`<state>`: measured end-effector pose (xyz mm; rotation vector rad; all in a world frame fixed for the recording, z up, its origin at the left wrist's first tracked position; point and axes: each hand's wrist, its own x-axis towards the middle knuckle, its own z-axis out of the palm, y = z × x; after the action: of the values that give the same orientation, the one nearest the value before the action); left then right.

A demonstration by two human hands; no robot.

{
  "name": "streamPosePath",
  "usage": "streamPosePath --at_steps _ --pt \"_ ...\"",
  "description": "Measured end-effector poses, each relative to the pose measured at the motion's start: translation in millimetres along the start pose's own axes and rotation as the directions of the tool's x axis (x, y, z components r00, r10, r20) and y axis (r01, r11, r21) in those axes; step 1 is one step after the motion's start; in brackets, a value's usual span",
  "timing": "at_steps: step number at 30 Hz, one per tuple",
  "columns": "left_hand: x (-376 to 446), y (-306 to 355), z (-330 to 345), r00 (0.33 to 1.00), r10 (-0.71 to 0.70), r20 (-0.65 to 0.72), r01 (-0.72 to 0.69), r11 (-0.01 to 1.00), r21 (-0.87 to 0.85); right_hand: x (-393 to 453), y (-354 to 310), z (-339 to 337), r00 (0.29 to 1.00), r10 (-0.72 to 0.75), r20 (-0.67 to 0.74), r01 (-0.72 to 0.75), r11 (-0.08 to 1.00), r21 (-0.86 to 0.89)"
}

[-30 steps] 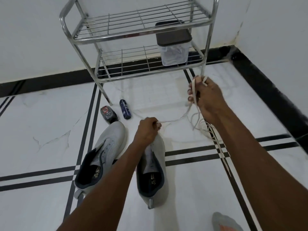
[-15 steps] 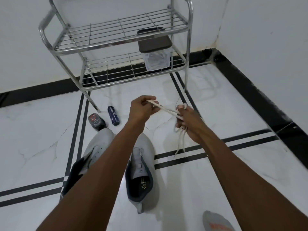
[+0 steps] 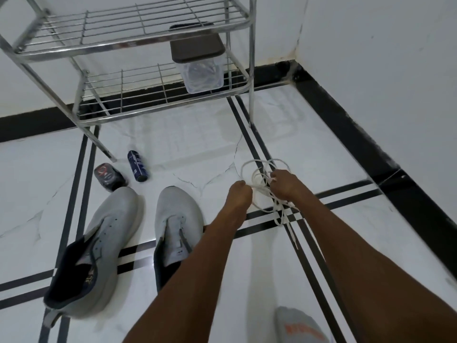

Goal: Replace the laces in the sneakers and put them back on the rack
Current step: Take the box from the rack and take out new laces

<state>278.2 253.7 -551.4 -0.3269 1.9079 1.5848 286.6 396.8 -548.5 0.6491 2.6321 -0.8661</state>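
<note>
Two grey sneakers without laces stand side by side on the white floor, the left sneaker (image 3: pixel 91 251) and the right sneaker (image 3: pixel 176 226), toes pointing to the rack. To their right both my hands hold a bundle of white laces (image 3: pixel 259 174) low over the floor. My left hand (image 3: pixel 238 191) pinches the strands at its fingertips. My right hand (image 3: pixel 285 183) grips the loops, and loose ends trail down past my right wrist. The metal wire rack (image 3: pixel 138 48) stands against the far wall.
A clear plastic box with a brown lid (image 3: pixel 199 63) sits on the rack's lower shelf. A dark blue can (image 3: pixel 137 165) and a black container (image 3: pixel 108 177) lie on the floor near the rack's front leg. A grey sock (image 3: pixel 300 325) shows at the bottom edge.
Both hands have come down and to the right with the laces, from in front of the rack to just above the floor beside the right sneaker. The laces are now bunched in loops.
</note>
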Motion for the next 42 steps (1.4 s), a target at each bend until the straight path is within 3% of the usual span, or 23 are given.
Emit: streamPosePath --at_steps 3,8,11,13,16,18,20,23,30,33,36,42 --pt "-5.9 -4.7 -10.5 0.999 0.052 -0.014 -0.05 0.991 0.122 1.6 0.3 2.9 0.996 -0.025 -0.087 0.017 0.995 -0.1" --pt "-19.3 0.4 -37.7 0.988 0.142 -0.064 -0.129 0.975 0.179 -10.3 -27.7 10.9 0.961 -0.147 -0.233 0.153 0.988 0.01" --pt "-32.3 -1.6 -64.0 0.956 0.249 -0.154 -0.21 0.95 0.232 -25.7 -53.9 26.7 0.979 -0.173 -0.105 0.189 0.965 0.18" --pt "-45.1 -8.2 -87.8 0.904 0.325 -0.279 -0.245 0.926 0.286 -38.7 -69.5 43.3 0.989 -0.143 0.046 0.117 0.925 0.363" --pt "-65.0 -27.9 -132.1 0.801 0.382 -0.461 -0.188 0.891 0.413 -57.7 -86.2 74.8 0.953 -0.1 0.287 -0.03 0.909 0.416" --pt "-69.4 -46.5 -158.4 0.814 0.3 -0.498 -0.042 0.885 0.464 -67.3 -91.8 93.7 0.906 -0.07 0.417 -0.14 0.881 0.451" --pt "-73.5 -62.8 -176.3 0.879 0.173 -0.444 0.033 0.907 0.419 -76.4 -99.9 109.4 0.875 -0.065 0.479 -0.204 0.848 0.488" --pt "-77.0 -74.5 -184.4 0.924 0.145 -0.353 -0.028 0.948 0.316 -81.8 -112.3 125.3 0.887 -0.071 0.457 -0.207 0.823 0.529" --pt "-67.5 -66.3 -215.7 0.893 0.201 -0.403 -0.034 0.923 0.384 -82.8 -146.0 143.7 0.881 -0.094 0.465 -0.242 0.754 0.611" --pt "-65.3 -57.7 -223.3 0.871 0.228 -0.436 -0.015 0.898 0.44 -78.2 -153.7 142.8 0.897 -0.113 0.428 -0.183 0.786 0.591" --pt "-62.8 -33.7 -219.4 0.841 0.303 -0.448 -0.081 0.89 0.449 -67.0 -158.9 121.9 0.943 -0.121 0.311 -0.083 0.819 0.568" --pt "-43.8 60.2 -182.7 0.786 0.474 -0.397 -0.364 0.874 0.322 -22.2 -177.1 24.2 0.992 -0.119 -0.052 0.121 0.699 0.705"
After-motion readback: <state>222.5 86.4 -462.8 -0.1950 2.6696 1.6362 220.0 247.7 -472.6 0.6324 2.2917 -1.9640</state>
